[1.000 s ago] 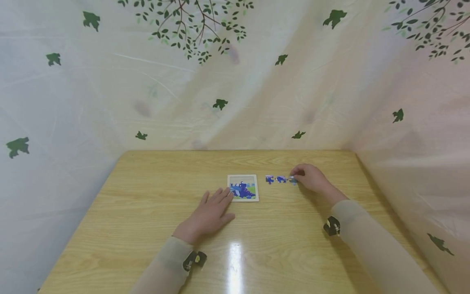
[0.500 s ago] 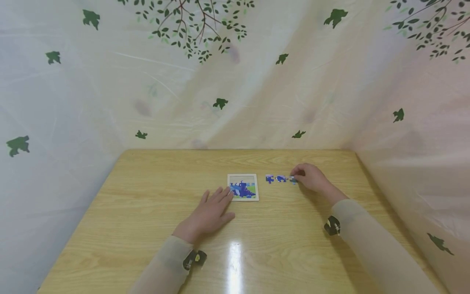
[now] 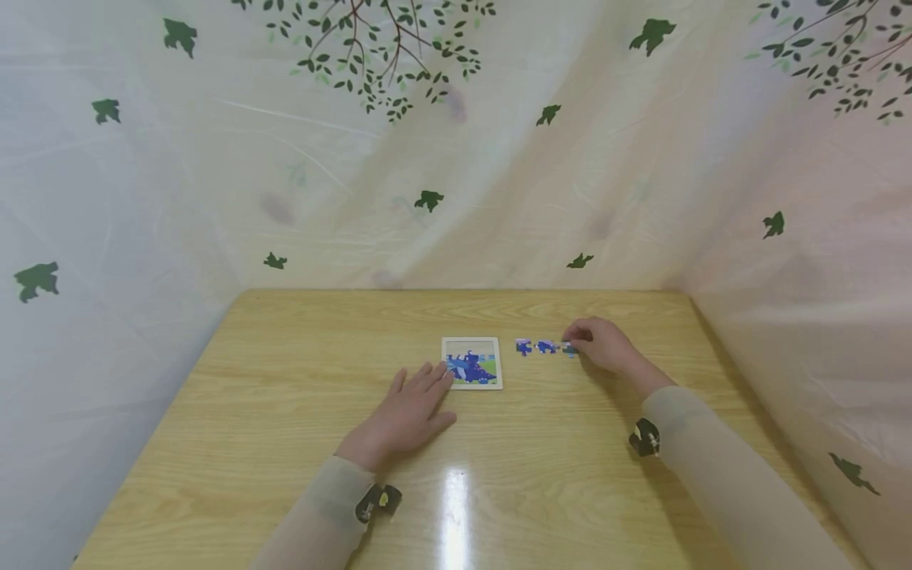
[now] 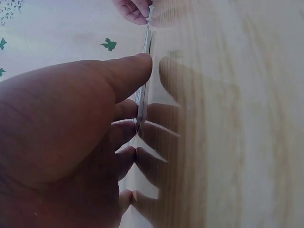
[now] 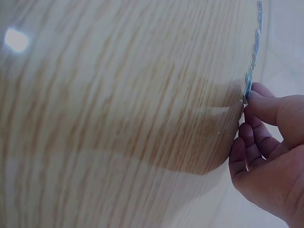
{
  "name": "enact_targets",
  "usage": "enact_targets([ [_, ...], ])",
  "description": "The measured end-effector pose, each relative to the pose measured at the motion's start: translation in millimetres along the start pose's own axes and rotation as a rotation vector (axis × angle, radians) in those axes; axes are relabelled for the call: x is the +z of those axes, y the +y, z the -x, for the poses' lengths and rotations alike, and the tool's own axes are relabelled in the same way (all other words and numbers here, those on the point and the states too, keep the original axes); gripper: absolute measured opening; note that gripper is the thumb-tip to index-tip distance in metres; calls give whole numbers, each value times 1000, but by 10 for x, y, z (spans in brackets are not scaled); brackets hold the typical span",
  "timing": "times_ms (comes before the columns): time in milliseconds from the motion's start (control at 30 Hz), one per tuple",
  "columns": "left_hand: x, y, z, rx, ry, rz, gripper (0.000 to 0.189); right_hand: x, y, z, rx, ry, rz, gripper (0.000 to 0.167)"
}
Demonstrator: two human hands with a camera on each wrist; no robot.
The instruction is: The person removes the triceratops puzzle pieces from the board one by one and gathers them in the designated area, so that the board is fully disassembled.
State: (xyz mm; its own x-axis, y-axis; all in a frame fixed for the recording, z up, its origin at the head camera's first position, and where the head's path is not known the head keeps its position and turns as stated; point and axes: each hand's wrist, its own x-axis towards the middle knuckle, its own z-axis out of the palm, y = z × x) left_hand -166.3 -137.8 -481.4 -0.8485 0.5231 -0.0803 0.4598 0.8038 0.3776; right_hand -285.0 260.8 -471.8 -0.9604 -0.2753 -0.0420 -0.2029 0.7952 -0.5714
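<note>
A square jigsaw puzzle in a white frame (image 3: 499, 366) lies on the wooden table, its lower part filled with a blue dinosaur picture and its upper strip bare. My left hand (image 3: 400, 419) rests with fingers spread at the frame's lower-left corner, covering part of it; the left wrist view shows the frame edge (image 4: 144, 90) beside the thumb. To the right of the frame, two loose puzzle pieces lie in a row, a left piece (image 3: 523, 347) and a middle piece (image 3: 546, 347). My right hand (image 3: 604, 345) pinches the row's rightmost puzzle piece (image 3: 569, 348) between thumb and finger, partly hiding it.
The glossy wooden table (image 3: 285, 380) ends at the back against a pale curtain (image 3: 342, 182) printed with leaves and birds, which also hangs at both sides. A bright light reflection (image 3: 456, 514) shows near the front.
</note>
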Motion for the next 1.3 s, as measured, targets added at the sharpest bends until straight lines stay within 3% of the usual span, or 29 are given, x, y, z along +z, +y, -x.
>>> enact_targets([
  [267,-1,-7,-7,-3,0,4,72,17,43,-20,5,-7,-14,15],
  [433,1,-13,-7,-2,4,0,73,11,-17,-20,16,32,-26,21],
  [600,-2,-19,-4,-1,7,4,73,34,-232,-35,-20,101,-43,25],
  [733,1,-29,-7,-1,10,-6,73,98,-463,-75,-48,110,-82,26],
  [933,-8,-26,-15,0,11,-14,74,259,-783,-145,-83,100,-133,25],
  [1300,31,-47,-48,3,3,-28,74,658,-1202,-296,-136,6,-192,26],
])
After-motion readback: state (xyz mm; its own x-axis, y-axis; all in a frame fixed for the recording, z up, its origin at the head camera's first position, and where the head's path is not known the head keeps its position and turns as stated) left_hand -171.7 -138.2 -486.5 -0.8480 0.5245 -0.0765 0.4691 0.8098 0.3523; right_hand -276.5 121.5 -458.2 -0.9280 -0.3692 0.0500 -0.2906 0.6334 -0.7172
